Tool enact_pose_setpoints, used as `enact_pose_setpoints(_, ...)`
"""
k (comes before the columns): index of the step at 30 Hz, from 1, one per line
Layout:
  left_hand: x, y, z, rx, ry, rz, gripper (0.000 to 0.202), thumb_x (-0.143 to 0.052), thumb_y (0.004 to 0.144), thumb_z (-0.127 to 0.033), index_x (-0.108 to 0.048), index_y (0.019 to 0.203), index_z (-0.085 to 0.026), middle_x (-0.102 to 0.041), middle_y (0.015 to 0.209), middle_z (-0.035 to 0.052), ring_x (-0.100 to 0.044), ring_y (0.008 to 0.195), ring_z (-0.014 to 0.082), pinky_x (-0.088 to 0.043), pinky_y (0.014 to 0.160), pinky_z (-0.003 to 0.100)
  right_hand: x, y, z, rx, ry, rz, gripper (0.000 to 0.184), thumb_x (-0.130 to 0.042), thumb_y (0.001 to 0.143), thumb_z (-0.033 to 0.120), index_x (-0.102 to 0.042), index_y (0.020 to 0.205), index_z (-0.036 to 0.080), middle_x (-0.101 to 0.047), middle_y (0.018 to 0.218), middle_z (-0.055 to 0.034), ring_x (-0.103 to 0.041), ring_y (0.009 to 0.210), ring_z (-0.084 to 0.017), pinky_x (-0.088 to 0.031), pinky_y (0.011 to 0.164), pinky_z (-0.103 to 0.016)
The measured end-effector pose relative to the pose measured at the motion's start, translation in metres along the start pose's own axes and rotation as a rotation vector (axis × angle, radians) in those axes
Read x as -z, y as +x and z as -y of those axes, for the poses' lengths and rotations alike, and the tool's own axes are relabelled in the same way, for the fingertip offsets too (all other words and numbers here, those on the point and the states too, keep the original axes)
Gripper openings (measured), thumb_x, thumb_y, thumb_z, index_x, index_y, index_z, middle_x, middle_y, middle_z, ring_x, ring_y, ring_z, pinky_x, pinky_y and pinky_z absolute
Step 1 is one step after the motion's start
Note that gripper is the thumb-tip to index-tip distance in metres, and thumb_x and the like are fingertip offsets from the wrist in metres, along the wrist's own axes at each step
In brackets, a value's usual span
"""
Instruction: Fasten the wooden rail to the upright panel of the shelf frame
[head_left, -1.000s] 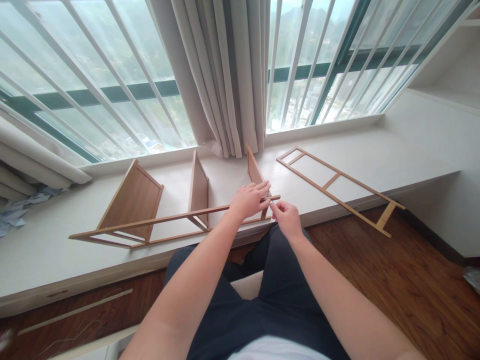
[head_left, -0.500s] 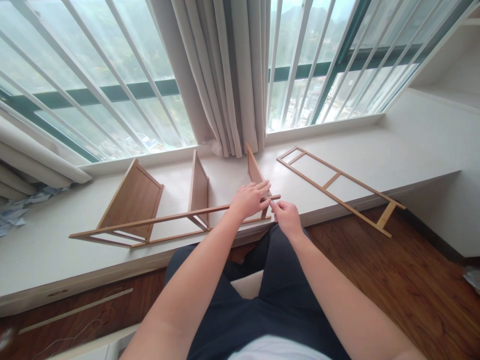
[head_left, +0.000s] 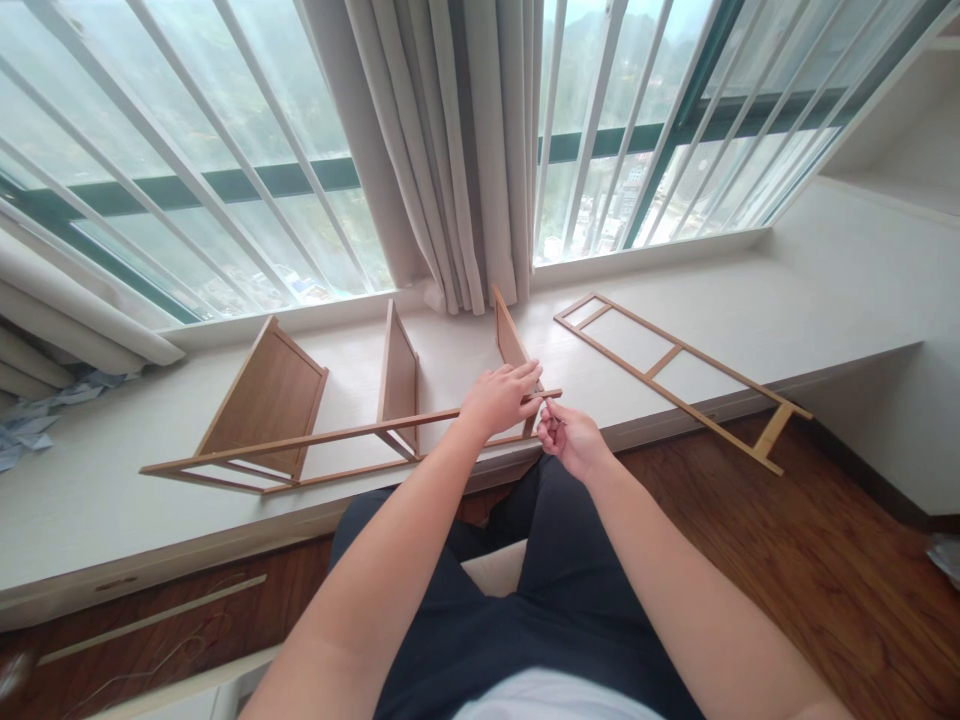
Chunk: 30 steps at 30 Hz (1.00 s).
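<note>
A partly assembled wooden shelf unit lies on its side on the white ledge, its side frame toward me and three boards standing up from it: a left board, a middle board and a right board. My left hand grips the frame's rail near its right end, fingers reaching over to the right board. Just beside it, at the rail's end, my right hand is closed in a pinch on something small and thin that I cannot make out.
A second ladder-like wooden frame lies to the right, its near end jutting past the edge of the white ledge. Curtains hang behind the boards before barred windows. Crumpled papers lie at far left. Below is the wooden floor.
My right hand has turned at the rail's end, its curled fingers now showing more, and has shifted slightly down. My left hand and the shelf unit have stayed in place.
</note>
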<state>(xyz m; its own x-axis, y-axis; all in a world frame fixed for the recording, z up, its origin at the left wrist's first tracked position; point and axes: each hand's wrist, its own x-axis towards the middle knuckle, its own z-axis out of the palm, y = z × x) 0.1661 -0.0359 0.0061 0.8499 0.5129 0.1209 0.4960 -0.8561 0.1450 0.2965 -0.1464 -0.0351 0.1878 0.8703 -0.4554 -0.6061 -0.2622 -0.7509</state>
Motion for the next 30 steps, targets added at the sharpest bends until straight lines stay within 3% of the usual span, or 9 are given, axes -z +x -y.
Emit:
enact_pose_setpoints(4,0.0,0.0,0.0,0.0,0.004,0.007,0.058,-0.045,0.099,-0.049,-0.046,0.153,-0.029,-0.043,0.162,0.0004,-0.058,0.128,0.0256,-0.047,0.106,0.04,0.0,-0.001,0.0,-0.081,0.13,0.057,0.031,-0.063,0.094,0.038,-0.051,0.072,0.019,-0.055,0.054,0.0016,-0.042,0.041,-0.009,-0.027,0.04,-0.018)
enact_pose_setpoints(10,0.001,0.0,-0.001,0.0,0.007,0.001,0.057,-0.045,0.098,-0.047,-0.047,0.152,-0.029,-0.043,0.161,0.0002,-0.058,0.128,0.025,-0.047,0.106,0.039,0.0,-0.003,-0.005,-0.078,0.17,0.128,0.039,-0.056,0.097,0.041,-0.037,0.068,0.022,-0.042,0.049,0.0054,-0.033,0.041,-0.01,-0.024,0.04,-0.019)
enact_pose_setpoints(15,0.001,0.0,-0.001,0.005,0.012,0.006,0.057,-0.045,0.099,-0.048,-0.046,0.153,-0.03,-0.043,0.162,0.0002,-0.058,0.129,0.0253,-0.047,0.106,0.04,0.002,-0.006,-0.009,-0.04,0.12,0.125,0.031,-0.052,0.091,0.037,-0.034,0.069,0.023,-0.041,0.051,0.0049,-0.035,0.042,-0.012,-0.025,0.04,-0.021)
enact_pose_setpoints(21,0.0,0.001,0.0,-0.002,0.016,-0.003,0.057,-0.044,0.098,-0.047,-0.047,0.152,-0.029,-0.043,0.162,-0.0005,-0.058,0.128,0.0253,-0.048,0.105,0.04,-0.001,-0.01,-0.013,0.038,0.047,0.05,0.022,-0.058,0.077,0.036,-0.043,0.068,0.022,-0.048,0.054,0.0037,-0.039,0.043,-0.011,-0.025,0.04,-0.021)
enact_pose_setpoints(25,0.0,0.001,0.0,-0.006,0.011,-0.002,0.057,-0.044,0.099,-0.048,-0.047,0.152,-0.028,-0.043,0.162,-0.0002,-0.058,0.128,0.0259,-0.048,0.105,0.041,0.002,-0.011,-0.017,0.147,-0.156,-0.068,0.021,-0.06,0.073,0.04,-0.052,0.068,0.021,-0.052,0.054,0.0026,-0.041,0.043,-0.012,-0.027,0.04,-0.023)
enact_pose_setpoints(30,0.001,0.0,-0.001,0.007,0.008,0.005,0.057,-0.044,0.099,-0.048,-0.046,0.152,-0.03,-0.043,0.162,-0.0001,-0.058,0.129,0.0261,-0.047,0.106,0.041,0.014,-0.011,-0.017,0.382,-0.676,-0.239,0.027,-0.06,0.081,0.044,-0.07,0.075,0.019,-0.054,0.055,0.0015,-0.048,0.052,-0.015,-0.035,0.051,-0.027)
